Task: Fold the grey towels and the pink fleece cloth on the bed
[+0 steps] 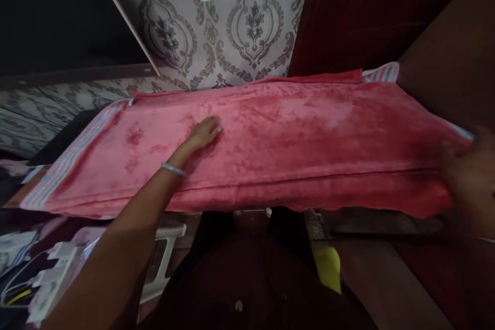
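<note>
Mostly, the pink cloth is laid flat mid-frame, upper-right edge uneven; fingers of the left hand are rested loosely together; those of the right hand, blurred, cannot be judged.

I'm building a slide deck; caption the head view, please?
Left hand on a pink-red plush cloth, blurred right hand at its end.

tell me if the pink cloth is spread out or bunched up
Spread out: the pink cloth lies long and mostly flat, the left hand on it; cannot tell how many layers.
</note>
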Available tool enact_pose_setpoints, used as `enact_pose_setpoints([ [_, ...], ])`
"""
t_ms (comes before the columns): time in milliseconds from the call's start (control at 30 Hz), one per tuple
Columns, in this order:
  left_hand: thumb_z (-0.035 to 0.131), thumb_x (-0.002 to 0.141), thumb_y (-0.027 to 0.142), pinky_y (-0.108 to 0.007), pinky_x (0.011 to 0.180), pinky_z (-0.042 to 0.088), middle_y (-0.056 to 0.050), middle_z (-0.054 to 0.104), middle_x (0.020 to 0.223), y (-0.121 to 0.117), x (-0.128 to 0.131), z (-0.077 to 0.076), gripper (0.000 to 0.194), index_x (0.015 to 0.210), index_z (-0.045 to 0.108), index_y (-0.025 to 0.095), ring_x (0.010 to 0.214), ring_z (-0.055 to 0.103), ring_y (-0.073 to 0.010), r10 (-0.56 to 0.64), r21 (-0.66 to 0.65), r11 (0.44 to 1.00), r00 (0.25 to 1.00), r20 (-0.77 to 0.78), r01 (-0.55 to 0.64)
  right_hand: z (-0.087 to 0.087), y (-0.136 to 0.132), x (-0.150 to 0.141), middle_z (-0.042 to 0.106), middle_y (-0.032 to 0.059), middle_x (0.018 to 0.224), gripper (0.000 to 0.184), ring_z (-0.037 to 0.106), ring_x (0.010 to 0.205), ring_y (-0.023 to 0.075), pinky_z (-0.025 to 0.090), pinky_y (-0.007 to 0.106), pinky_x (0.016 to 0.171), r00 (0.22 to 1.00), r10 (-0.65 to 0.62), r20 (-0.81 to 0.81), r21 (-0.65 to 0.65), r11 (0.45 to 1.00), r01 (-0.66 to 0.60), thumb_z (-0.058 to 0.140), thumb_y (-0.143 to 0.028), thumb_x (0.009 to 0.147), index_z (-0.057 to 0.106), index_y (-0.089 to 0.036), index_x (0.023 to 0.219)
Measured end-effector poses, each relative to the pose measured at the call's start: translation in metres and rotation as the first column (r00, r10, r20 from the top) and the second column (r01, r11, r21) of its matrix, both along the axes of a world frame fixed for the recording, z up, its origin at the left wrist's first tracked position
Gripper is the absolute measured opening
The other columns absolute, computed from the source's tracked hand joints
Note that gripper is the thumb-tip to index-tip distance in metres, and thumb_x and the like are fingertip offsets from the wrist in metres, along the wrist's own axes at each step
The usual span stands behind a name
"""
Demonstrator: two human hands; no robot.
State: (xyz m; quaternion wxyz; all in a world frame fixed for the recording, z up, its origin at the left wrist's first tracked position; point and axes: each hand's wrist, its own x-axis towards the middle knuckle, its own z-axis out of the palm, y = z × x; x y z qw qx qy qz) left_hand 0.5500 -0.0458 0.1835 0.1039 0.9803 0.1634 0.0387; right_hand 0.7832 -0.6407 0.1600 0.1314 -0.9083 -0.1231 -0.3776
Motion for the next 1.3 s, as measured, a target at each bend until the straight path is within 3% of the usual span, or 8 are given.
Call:
enact_pose_setpoints([
  [67, 0.037, 0.102, 0.052, -0.053, 0.124, 0.025, -0.014, 0.035, 0.166, -0.022, -0.025, 0.003, 0.064, 0.158, 0.037, 0.021, 0.155, 0.028, -0.0295, -0.047, 0.041, 0.998, 0.999, -0.008, 0.047, -0.001, 0.047, -0.023, 0.059, 0.0289, 0.137, 0.067, 0.054, 0.13, 0.0395, 0.045, 0.059, 0.104, 0.984, 0.138, -0.114, 0.012, 0.99, -0.137, 0.037, -0.055, 0.101, 0.053, -0.009, 0.145],
  [167, 0.038, 0.103, 0.049, -0.058, 0.124, 0.022, -0.014, 0.031, 0.168, -0.047, -0.056, 0.009, 0.062, 0.159, 0.036, 0.023, 0.156, 0.024, -0.0317, -0.037, 0.107, 0.994, 0.999, -0.009, 0.038, -0.005, 0.126, -0.056, 0.05, 0.0211, 0.151, 0.057, 0.048, 0.138, 0.0344, 0.041, 0.054, 0.11, 0.908, 0.36, -0.215, -0.079, 0.92, -0.384, 0.037, -0.049, 0.102, 0.052, -0.016, 0.146],
  [300, 0.037, 0.104, 0.047, -0.058, 0.124, 0.023, -0.015, 0.032, 0.167, -0.059, -0.083, 0.007, 0.06, 0.158, 0.037, 0.022, 0.156, 0.026, -0.0312, 0.039, 0.139, 0.99, 0.998, -0.038, -0.033, -0.023, 0.186, -0.07, 0.043, 0.0168, 0.159, 0.055, 0.037, 0.147, 0.034, 0.037, 0.054, 0.114, 0.824, 0.415, -0.385, -0.123, 0.862, -0.491, 0.034, -0.047, 0.103, 0.051, -0.02, 0.149],
  [433, 0.038, 0.104, 0.043, -0.059, 0.124, 0.022, -0.014, 0.028, 0.168, -0.062, -0.096, -0.008, 0.057, 0.158, 0.039, 0.022, 0.157, 0.021, -0.0301, 0.063, 0.153, 0.987, 0.993, -0.096, -0.047, -0.042, 0.194, -0.062, 0.046, 0.0156, 0.158, 0.057, 0.04, 0.145, 0.0342, 0.036, 0.058, 0.115, 0.784, 0.358, -0.508, -0.12, 0.872, -0.476, 0.033, -0.047, 0.102, 0.05, -0.022, 0.151],
  [567, 0.036, 0.104, 0.042, -0.058, 0.126, 0.018, -0.012, 0.022, 0.17, -0.064, -0.1, -0.023, 0.058, 0.159, 0.037, 0.023, 0.158, 0.017, -0.0288, 0.071, 0.167, 0.984, 0.995, -0.075, -0.058, -0.043, 0.193, -0.062, 0.044, 0.0135, 0.16, 0.058, 0.039, 0.147, 0.0336, 0.035, 0.058, 0.116, 0.777, 0.335, -0.532, -0.124, 0.878, -0.463, 0.036, -0.047, 0.102, 0.049, -0.022, 0.152],
  [800, 0.044, 0.101, 0.039, -0.058, 0.122, 0.029, -0.011, 0.039, 0.164, -0.05, -0.101, -0.021, 0.05, 0.148, 0.054, 0.025, 0.153, 0.032, -0.0302, 0.055, 0.095, 0.994, 0.998, 0.034, -0.058, -0.035, 0.198, -0.059, 0.057, 0.0147, 0.149, 0.05, 0.051, 0.138, 0.033, 0.042, 0.053, 0.112, 0.783, 0.365, -0.504, -0.075, 0.884, -0.461, 0.045, -0.04, 0.099, 0.061, -0.021, 0.142],
  [1000, 0.045, 0.096, 0.03, -0.04, 0.107, 0.051, -0.009, 0.075, 0.122, -0.017, -0.057, 0.002, 0.038, 0.116, 0.075, 0.021, 0.116, 0.068, -0.0241, -0.026, -0.044, 0.998, 0.967, 0.254, 0.038, -0.012, 0.242, -0.038, 0.074, 0.0134, 0.12, 0.032, 0.066, 0.112, 0.0258, 0.047, 0.038, 0.104, 0.745, 0.529, -0.407, 0.035, 0.824, -0.565, 0.051, -0.021, 0.094, 0.075, -0.016, 0.113],
  [1300, 0.046, 0.094, 0.023, -0.034, 0.105, 0.051, -0.01, 0.073, 0.127, 0.007, 0.053, 0.023, 0.038, 0.121, 0.073, 0.018, 0.119, 0.067, -0.023, 0.059, 0.017, 0.998, 0.968, 0.243, -0.065, 0.011, 0.34, 0.006, 0.074, 0.0109, 0.114, 0.027, 0.065, 0.11, 0.0214, 0.046, 0.033, 0.101, 0.686, 0.58, -0.44, 0.091, 0.789, -0.608, 0.054, -0.013, 0.092, 0.075, -0.017, 0.108],
])
